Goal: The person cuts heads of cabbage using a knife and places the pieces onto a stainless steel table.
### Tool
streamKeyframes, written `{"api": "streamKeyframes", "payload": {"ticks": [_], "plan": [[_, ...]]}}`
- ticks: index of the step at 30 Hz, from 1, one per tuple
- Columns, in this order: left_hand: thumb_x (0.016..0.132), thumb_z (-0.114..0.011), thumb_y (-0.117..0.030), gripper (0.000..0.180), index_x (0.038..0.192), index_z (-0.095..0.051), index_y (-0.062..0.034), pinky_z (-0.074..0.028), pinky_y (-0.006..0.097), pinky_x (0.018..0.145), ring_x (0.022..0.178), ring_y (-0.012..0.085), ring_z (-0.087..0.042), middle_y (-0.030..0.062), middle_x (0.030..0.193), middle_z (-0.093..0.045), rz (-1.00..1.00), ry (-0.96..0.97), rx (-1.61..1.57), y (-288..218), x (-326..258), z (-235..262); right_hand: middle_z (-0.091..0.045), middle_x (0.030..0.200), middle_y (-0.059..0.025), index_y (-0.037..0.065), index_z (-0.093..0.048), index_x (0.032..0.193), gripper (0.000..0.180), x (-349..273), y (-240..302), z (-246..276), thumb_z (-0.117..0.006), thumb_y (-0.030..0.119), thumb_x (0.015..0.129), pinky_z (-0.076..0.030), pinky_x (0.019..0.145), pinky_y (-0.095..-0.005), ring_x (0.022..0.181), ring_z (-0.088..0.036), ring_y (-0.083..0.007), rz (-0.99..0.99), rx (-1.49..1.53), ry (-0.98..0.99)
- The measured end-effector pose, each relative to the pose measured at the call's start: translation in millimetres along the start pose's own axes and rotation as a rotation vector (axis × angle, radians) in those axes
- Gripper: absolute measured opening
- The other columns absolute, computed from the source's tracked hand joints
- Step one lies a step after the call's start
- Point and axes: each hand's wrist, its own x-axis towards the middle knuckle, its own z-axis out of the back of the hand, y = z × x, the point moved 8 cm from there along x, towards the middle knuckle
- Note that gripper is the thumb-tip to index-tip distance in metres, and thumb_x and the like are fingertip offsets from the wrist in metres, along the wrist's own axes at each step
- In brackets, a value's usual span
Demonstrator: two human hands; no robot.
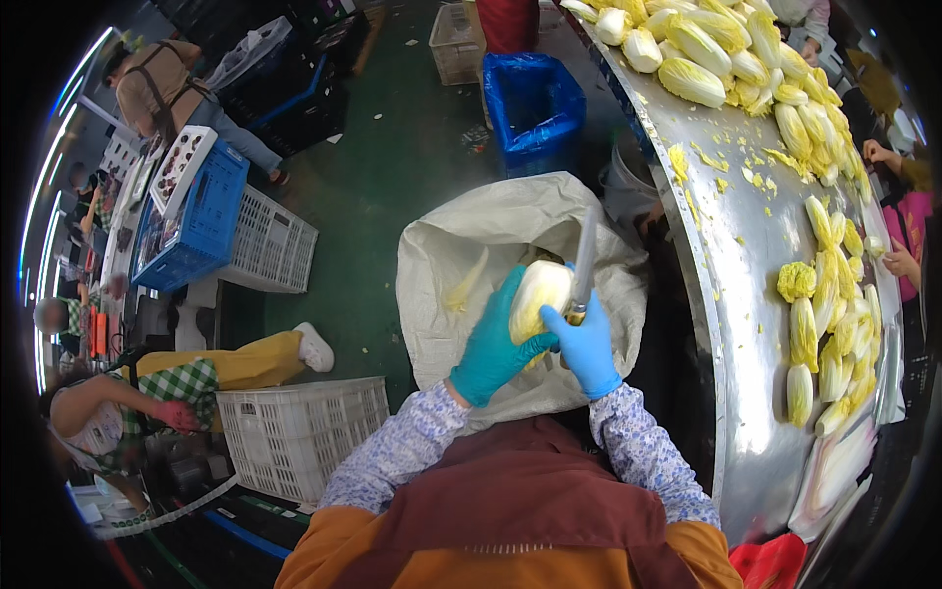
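Over a wide white woven sack (pixel 432 255) I hold a pale napa cabbage (pixel 542 293). My left hand (pixel 496 348), in a teal glove, is closed around its left side and lower end. In a light blue glove, my right hand (pixel 591 351) grips a knife (pixel 586 257) with its blade pointing up and away from me, beside the cabbage. The right thumb lies against the cabbage. A loose yellowish leaf (pixel 467 285) lies inside the sack's left part.
Along the right runs a metal table (pixel 731 324) bearing piled napa cabbages (pixel 702 49) and leaf scraps. Ahead stands a bin lined with blue plastic (pixel 530 113). White crates (pixel 294 432) stand at left, near a seated person (pixel 128 412). Other people work across the table.
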Motion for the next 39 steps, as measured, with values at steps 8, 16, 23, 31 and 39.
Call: {"api": "streamKeyframes", "payload": {"ticks": [8, 16, 23, 31, 39], "plan": [[0.082, -0.071, -0.034, 0.079, 0.142, -0.029, -0.0031, -0.044, 0.033, 0.097, 0.122, 0.022, -0.046, 0.0134, 0.135, -0.043, 0.161, 0.133, -0.368, 22, 4, 1, -0.062, 0.109, -0.0087, 0.005, -0.039, 0.137, 0.064, 6, 2, 7, -0.066, 0.014, 0.08, -0.05, 0.081, -0.0292, 0.093, -0.061, -0.0153, 0.235, -0.123, 0.177], [0.094, -0.052, -0.041, 0.065, 0.142, -0.028, -0.0039, -0.046, 0.033, 0.095, 0.115, 0.0201, -0.053, 0.0121, 0.133, -0.046, 0.383, 0.188, -0.794, 17, -2, 2, -0.063, 0.094, -0.0067, 0.007, -0.037, 0.141, 0.078, 30, -34, 39, -0.074, 0.033, 0.077, -0.049, 0.057, -0.0288, 0.07, -0.06, -0.0117, 0.024, -0.441, 0.004], [0.097, -0.049, -0.037, 0.063, 0.144, -0.026, -0.0028, -0.037, 0.032, 0.104, 0.125, 0.0201, -0.044, 0.0112, 0.139, -0.041, 0.499, 0.188, -0.99, 41, -15, -11, -0.06, 0.102, -0.0065, 0.003, -0.045, 0.132, 0.062, -6, 19, -9, -0.072, 0.024, 0.081, -0.051, 0.064, -0.0239, 0.081, -0.059, -0.0113, -0.212, -0.14, 0.291], [0.09, -0.061, -0.035, 0.073, 0.145, -0.025, -0.0034, -0.033, 0.033, 0.107, 0.129, 0.0208, -0.038, 0.013, 0.139, -0.039, 0.283, 0.191, -0.481, 22, -2, -6, -0.063, 0.108, -0.0142, 0.006, -0.039, 0.137, 0.068, 1, 9, 2, -0.07, 0.017, 0.078, -0.05, 0.08, -0.0326, 0.095, -0.063, -0.0219, 0.181, -0.304, 0.187], [0.076, -0.078, -0.032, 0.087, 0.141, -0.03, -0.002, -0.038, 0.032, 0.102, 0.121, 0.0217, -0.046, 0.0131, 0.131, -0.047, 0.278, 0.169, -0.211, 19, -3, 0, -0.065, 0.089, -0.0212, 0.019, -0.03, 0.144, 0.077, -4, 25, -12, -0.065, 0.016, 0.076, -0.052, 0.069, -0.04, 0.077, -0.065, -0.0363, 0.335, -0.572, 0.215]]}}
